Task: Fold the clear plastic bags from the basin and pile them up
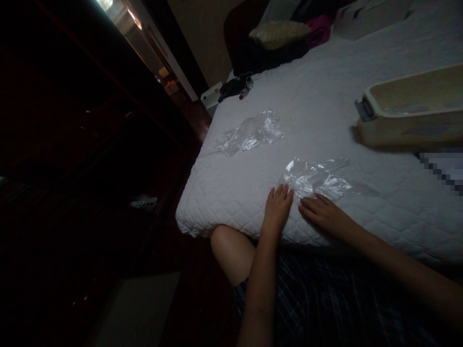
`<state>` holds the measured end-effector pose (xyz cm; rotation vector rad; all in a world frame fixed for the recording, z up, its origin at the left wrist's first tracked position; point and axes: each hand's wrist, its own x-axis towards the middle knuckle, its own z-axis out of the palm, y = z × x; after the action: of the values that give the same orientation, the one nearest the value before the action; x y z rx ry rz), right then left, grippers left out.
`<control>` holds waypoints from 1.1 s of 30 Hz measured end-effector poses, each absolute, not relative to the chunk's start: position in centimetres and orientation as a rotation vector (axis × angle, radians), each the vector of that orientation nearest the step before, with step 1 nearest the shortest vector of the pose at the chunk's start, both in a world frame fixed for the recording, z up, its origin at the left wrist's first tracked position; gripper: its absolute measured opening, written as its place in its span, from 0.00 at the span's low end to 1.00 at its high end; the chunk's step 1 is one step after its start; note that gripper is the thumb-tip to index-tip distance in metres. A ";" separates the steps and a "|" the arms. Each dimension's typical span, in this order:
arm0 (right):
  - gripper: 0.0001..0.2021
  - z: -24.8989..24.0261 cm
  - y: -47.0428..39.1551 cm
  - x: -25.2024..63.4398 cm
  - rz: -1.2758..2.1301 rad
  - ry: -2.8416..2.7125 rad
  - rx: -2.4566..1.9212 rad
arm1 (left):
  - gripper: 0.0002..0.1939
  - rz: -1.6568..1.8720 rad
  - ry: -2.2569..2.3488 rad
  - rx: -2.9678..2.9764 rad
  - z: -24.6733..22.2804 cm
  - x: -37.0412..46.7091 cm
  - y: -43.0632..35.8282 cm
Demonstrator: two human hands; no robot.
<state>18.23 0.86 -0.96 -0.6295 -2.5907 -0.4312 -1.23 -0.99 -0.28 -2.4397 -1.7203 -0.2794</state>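
Currently the quilted bed [224, 188] is carrying everything in play. Progress, as I'm judging it: two clear plastic pieces are lying spread out. What's left: both are showing creases, neither is lying smooth or folded. The far piece [253, 130] is resting well apart from the hands; the near piece [311, 178] is lying right at the fingertips, close to the bed's front edge.

Around that: a long open bin [401, 130] is sitting to the right, taking up room on that side. A white box [369, 19] is standing behind it, a yellowish cushion [278, 34] and a pink roll [320, 29] are lying beyond. Nothing is blocking the near piece. Dim light is making the film edges hard to read.

Grip: left hand [279, 207] and right hand [325, 215] are both lying palm down, fingers extended, grasping nothing. Fingertips are meeting the film's near edge; firm contact I'm not able to confirm.
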 end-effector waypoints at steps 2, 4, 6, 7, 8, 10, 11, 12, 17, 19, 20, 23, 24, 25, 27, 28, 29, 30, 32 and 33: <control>0.17 -1.4 0.4 19.1 -0.458 -2.600 -0.628 | 0.21 -0.272 -1.746 -2.423 -0.3 -1.3 -0.9; 0.19 -2.1 -0.5 20.3 -0.463 -2.605 -0.621 | 0.21 -0.304 -1.757 -2.403 -0.3 -1.4 -0.9; 0.20 -2.8 -1.6 21.9 -0.437 -2.599 -0.644 | 0.22 -0.332 -1.753 -2.395 -0.3 -1.4 -1.0; 0.20 -3.2 -2.2 22.7 -0.411 -2.594 -0.665 | 0.22 -0.337 -1.751 -2.392 -0.2 -1.4 -1.0; 0.21 -3.6 -2.9 23.5 -0.377 -2.601 -0.688 | 0.22 -0.333 -1.749 -2.388 -0.2 -1.4 -1.1; 0.24 -4.4 -4.2 24.9 -0.339 -2.614 -0.697 | 0.22 -0.302 -1.748 -2.387 -0.1 -1.4 -1.0; 0.25 -4.7 -4.7 25.5 -0.337 -2.620 -0.692 | 0.22 -0.281 -1.748 -2.388 -0.1 -1.4 -1.0; 0.26 -4.9 -5.2 26.0 -0.337 -2.631 -0.680 | 0.22 -0.261 -1.749 -2.389 -0.1 -1.4 -0.9; 0.28 -3.2 -5.3 26.8 -0.284 -2.589 -0.474 | 0.23 -0.231 -1.744 -2.378 -0.2 -1.4 -0.8; 0.29 -1.5 -3.9 26.3 -0.248 -2.478 -0.498 | 0.23 -0.249 -1.733 -2.378 -0.3 -1.5 -0.9; 0.30 -0.6 -2.9 25.9 -0.214 -2.418 -0.560 | 0.23 -0.261 -1.730 -2.377 -0.3 -1.5 -0.9; 0.30 1.6 0.4 24.5 -0.113 -2.261 -0.748 | 0.23 -0.295 -1.751 -2.372 -0.2 -1.6 -0.8; 0.29 2.1 1.6 24.0 -0.094 -2.227 -0.810 | 0.24 -0.303 -1.768 -2.371 -0.1 -1.7 -0.7; 0.27 2.3 2.6 23.6 -0.072 -2.206 -0.887 | 0.25 -0.308 -1.784 -2.372 0.0 -1.8 -0.6; 0.24 2.3 4.2 22.9 -0.018 -2.197 -0.976 | 0.27 -0.314 -1.805 -2.387 0.3 -2.1 -0.2; 0.22 2.2 4.7 22.6 0.005 -2.203 -1.000 | 0.28 -0.321 -1.811 -2.395 0.5 -2.3 0.0; 0.21 1.9 5.1 22.4 0.018 -2.216 -1.009 | 0.28 -0.332 -1.819 -2.398 0.6 -2.5 0.2; 0.20 1.7 5.4 22.2 0.019 -2.236 -1.006 | 0.28 -0.348 -1.829 -2.393 0.7 -2.7 0.5; 0.18 1.2 5.6 22.0 -0.020 -2.285 -0.974 | 0.28 -0.400 -1.859 -2.361 0.9 -3.0 0.9; 0.17 1.0 5.5 21.9 -0.048 -2.314 -0.939 | 0.27 -0.432 -1.875 -2.342 0.9 -3.2 1.1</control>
<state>21.90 5.52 1.00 -0.9387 -2.3144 -0.0475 -3.21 1.09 0.94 -2.3416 -1.8748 -0.4318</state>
